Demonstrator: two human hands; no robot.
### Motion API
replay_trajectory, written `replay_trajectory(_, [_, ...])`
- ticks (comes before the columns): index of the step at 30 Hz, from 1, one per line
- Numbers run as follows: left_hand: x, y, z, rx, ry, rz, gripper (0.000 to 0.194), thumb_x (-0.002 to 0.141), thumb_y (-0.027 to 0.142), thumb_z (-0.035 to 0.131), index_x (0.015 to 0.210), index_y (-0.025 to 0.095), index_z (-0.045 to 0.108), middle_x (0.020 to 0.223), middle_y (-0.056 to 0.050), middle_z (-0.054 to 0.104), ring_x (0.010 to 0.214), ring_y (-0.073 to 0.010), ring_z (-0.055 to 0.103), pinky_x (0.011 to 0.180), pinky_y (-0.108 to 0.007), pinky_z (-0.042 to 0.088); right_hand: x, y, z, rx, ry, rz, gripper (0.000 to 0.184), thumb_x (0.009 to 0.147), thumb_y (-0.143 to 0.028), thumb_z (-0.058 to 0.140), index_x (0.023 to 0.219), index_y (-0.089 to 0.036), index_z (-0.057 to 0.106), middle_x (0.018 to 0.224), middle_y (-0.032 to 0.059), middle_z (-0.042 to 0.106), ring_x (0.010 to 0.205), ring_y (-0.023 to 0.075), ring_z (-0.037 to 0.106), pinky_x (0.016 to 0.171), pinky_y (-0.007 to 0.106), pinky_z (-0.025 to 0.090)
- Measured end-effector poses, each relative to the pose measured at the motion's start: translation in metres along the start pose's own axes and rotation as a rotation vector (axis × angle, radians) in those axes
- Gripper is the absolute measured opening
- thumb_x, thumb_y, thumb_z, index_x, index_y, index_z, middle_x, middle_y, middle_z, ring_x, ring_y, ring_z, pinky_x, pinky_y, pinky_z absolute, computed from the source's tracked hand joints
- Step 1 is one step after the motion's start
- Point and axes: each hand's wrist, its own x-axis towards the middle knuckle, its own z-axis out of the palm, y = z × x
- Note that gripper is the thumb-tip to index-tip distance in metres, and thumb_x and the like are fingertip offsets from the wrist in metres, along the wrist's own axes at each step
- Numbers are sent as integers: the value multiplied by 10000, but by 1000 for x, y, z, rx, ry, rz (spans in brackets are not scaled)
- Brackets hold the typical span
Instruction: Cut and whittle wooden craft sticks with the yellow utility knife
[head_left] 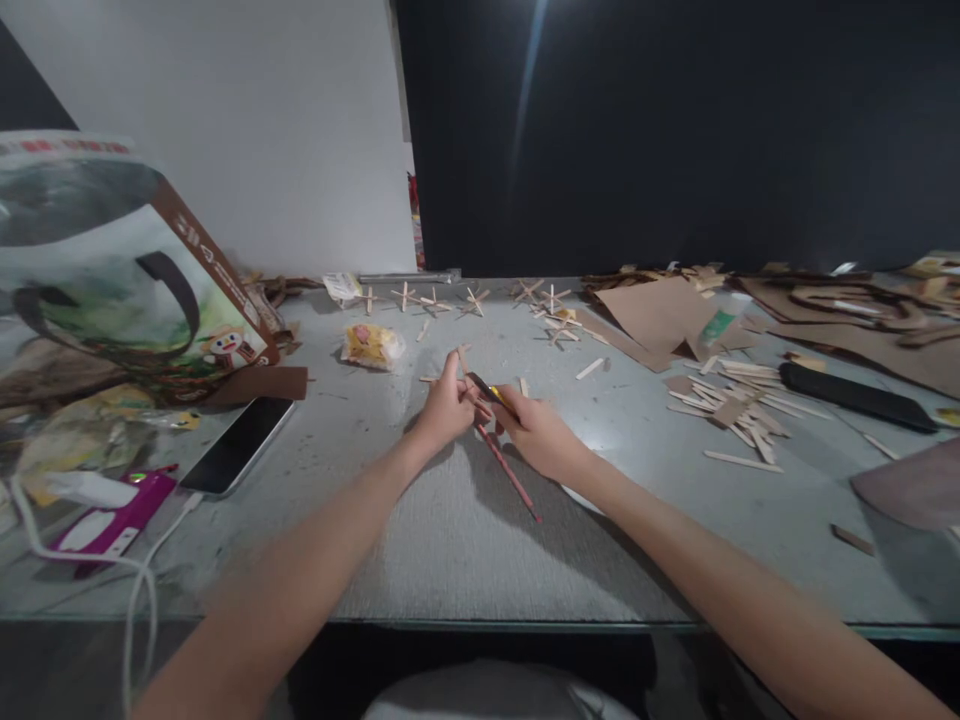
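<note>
Near the middle of the table my left hand (444, 405) is closed, pinching a small wooden stick (463, 357) whose tip pokes up past the thumb. My right hand (544, 435) grips a craft knife (491, 390) with a dark blade end and a yellow part, its tip angled toward the left hand's fingers. A reddish-pink pencil (510, 475) slants down toward me from beneath both hands; whether fingers touch its upper end is hidden. Farther back stand several crossed stick pieces (474, 301) in a row.
Loose wooden sticks (739, 400) pile up on the right, beside a black case (855, 395) and cardboard sheets (649, 310). A yellow snack packet (369, 346) lies left of centre. A phone (238, 447) with a white cable and a large printed bag (135, 270) occupy the left.
</note>
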Motion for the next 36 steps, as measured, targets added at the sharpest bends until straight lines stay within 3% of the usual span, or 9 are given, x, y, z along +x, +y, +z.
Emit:
replay_trajectory(3, [0,1,1,-22,-28,1,713,900,120,605,1558,205,344,665,84,636,556,-173,708,559,-259,565,2,-3,1,-36,-48,71,248,1113,-318,415,988,-217,603,722,42,686,655,199,628,633,272,352])
replay_trajectory(7, [-2,4,-1,25,-80,36,641,895,75,538,1488,225,348,699,97,612,517,-135,660,541,-236,514,1,-4,4,-76,-33,100,236,1125,-296,394,971,-228,559,654,-14,569,570,172,509,602,276,282])
replay_trajectory(10, [-3,7,-2,92,-57,73,556,887,49,513,1404,215,395,681,105,567,509,-124,615,531,-226,453,-2,-5,9,-126,-16,102,227,1127,-284,378,978,-230,541,662,-26,509,561,172,440,594,292,229])
replay_trajectory(17, [-6,13,0,245,32,101,586,797,-19,529,1327,218,450,637,104,530,580,-153,585,604,-254,421,-5,-12,16,-136,-30,126,226,1124,-245,345,967,-234,507,691,-18,483,581,179,419,598,309,201])
replay_trajectory(22, [-6,19,-6,368,-67,151,556,804,-52,517,1283,229,496,683,77,604,657,-151,617,698,-262,427,-6,-13,11,-90,-49,133,230,1125,-271,339,970,-239,506,666,-22,485,581,188,438,603,306,234])
replay_trajectory(29, [-8,19,1,343,27,148,565,794,-33,544,1298,213,470,635,103,503,594,-150,538,606,-258,352,-4,-18,10,-42,-31,127,233,1110,-270,355,919,-247,488,732,9,560,631,189,468,617,305,277])
replay_trajectory(36, [-5,16,-7,452,-100,146,584,796,-26,518,1322,226,498,634,87,540,615,-160,575,623,-260,371,-1,-15,8,33,-54,146,235,1095,-286,371,890,-249,481,786,37,630,715,206,568,661,306,351])
